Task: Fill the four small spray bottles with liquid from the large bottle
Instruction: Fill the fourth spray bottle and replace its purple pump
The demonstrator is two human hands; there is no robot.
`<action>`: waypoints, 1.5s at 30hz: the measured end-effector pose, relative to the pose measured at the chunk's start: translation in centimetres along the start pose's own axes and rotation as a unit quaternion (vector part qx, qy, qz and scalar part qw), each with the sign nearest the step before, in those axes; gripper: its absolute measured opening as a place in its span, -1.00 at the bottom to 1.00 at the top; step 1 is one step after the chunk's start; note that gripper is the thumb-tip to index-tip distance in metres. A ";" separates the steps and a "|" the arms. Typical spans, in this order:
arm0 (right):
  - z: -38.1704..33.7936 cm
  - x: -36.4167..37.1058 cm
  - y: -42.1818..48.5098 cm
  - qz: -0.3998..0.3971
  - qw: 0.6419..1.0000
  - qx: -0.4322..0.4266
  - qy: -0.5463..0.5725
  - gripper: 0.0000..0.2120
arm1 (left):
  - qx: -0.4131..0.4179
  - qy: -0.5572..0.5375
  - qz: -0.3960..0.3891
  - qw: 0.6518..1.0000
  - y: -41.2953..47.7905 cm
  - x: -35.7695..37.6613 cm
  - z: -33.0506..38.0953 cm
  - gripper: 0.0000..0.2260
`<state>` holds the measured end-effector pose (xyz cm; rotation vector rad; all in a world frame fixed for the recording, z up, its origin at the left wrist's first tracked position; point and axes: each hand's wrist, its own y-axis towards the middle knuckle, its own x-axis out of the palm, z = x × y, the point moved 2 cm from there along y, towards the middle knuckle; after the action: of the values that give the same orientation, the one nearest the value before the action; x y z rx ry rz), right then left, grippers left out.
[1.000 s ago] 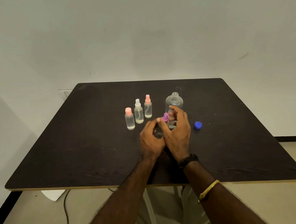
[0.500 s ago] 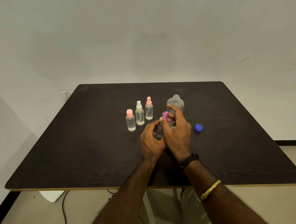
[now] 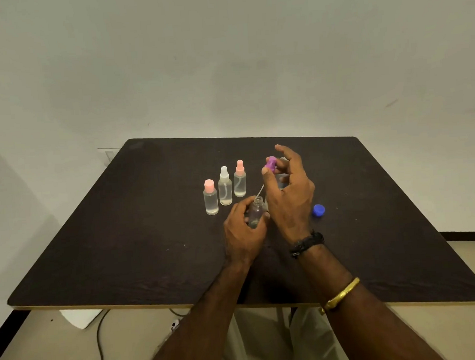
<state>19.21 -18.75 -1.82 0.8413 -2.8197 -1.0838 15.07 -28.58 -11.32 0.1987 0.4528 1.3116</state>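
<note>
Worktop (image 3: 123,242) centre: left hand (image 3: 242,233) grips the uncapped small spray bottle (image 3: 255,213); right hand (image 3: 288,196) pinches the purple spray top (image 3: 271,164) just above it, tube dangling. Three capped spray bottles (image 3: 225,190) stand just left.

1 wide-angle camera, worn on the head, is looking forward and down from just behind the near edge of the dark desk (image 3: 152,254). It is sitting far enough back that the whole desk top is fitting in frame, with the pale wall (image 3: 224,69) filling the upper part.
</note>
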 end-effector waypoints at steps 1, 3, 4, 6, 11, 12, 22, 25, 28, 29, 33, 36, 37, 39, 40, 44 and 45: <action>-0.1 -0.1 0.1 0.008 1.000 -0.002 0.004 -0.62 | -0.001 0.000 0.005 1.000 0.0 0.0 0.0 -0.58; -0.2 -0.3 0.2 0.021 1.000 -0.002 0.016 -0.61 | 0.000 0.001 0.017 1.000 0.0 -0.1 0.1 -0.59; -0.1 -0.5 0.2 0.027 0.999 0.001 0.021 -0.59 | -0.001 0.003 0.023 1.000 0.0 -0.2 0.2 -0.59; 0.3 -0.9 -0.1 0.033 0.999 0.012 0.025 -0.57 | -0.005 0.001 0.032 0.999 0.0 -0.2 0.2 -0.59; 2.1 -1.8 -1.5 0.027 0.998 0.056 0.032 -0.61 | -0.019 -0.010 0.023 0.999 0.0 -0.1 0.0 -0.55; 2.4 -1.9 -1.9 0.024 0.997 0.066 0.033 -0.62 | -0.024 -0.014 0.021 0.999 0.0 -0.1 0.0 -0.52; 5.5 -2.4 -4.9 -0.035 0.989 0.113 -0.089 -0.80 | -0.042 -0.031 0.022 0.998 -0.1 -0.1 0.1 -0.51; 6.4 -2.3 -5.3 -0.064 0.981 0.138 -0.122 -0.80 | -0.040 -0.034 0.020 0.998 -0.1 0.0 0.1 -0.51; 6.8 -2.1 -5.7 -0.091 0.970 0.170 -0.149 -0.77 | -0.041 -0.033 0.013 0.999 -0.2 0.0 0.1 -0.48; 6.8 -2.2 -5.8 -0.099 0.965 0.177 -0.166 -0.77 | -0.042 -0.034 0.011 0.998 -0.1 0.0 0.1 -0.48; 7.0 -2.2 -5.9 -0.124 0.947 0.196 -0.220 -0.79 | -0.044 -0.031 0.006 0.999 -0.1 -0.1 0.3 -0.50; 7.2 -2.3 -5.9 -0.128 0.941 0.207 -0.236 -0.79 | -0.040 -0.030 0.002 0.999 -0.2 0.0 0.4 -0.52; 7.3 -2.4 -5.9 -0.130 0.939 0.210 -0.241 -0.79 | -0.040 -0.032 0.001 0.999 -0.2 0.0 0.4 -0.52; 7.4 -2.3 -5.9 -0.138 0.934 0.216 -0.249 -0.78 | -0.040 -0.033 0.002 0.999 -0.2 0.0 0.4 -0.51; 7.4 -2.3 -5.9 -0.143 0.931 0.220 -0.252 -0.77 | -0.040 -0.033 0.001 0.999 -0.2 -0.1 0.4 -0.50; 7.6 -2.2 -5.8 -0.149 0.930 0.219 -0.255 -0.81 | -0.041 -0.028 -0.007 0.999 -0.1 -0.1 0.4 -0.46; 7.5 -2.2 -5.8 -0.146 0.933 0.212 -0.250 -0.81 | -0.042 -0.028 -0.006 0.999 -0.1 -0.1 0.4 -0.46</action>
<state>22.45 -16.56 -10.72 1.1958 -3.5300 -0.8075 15.31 -28.64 -10.99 0.1622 0.3500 1.3067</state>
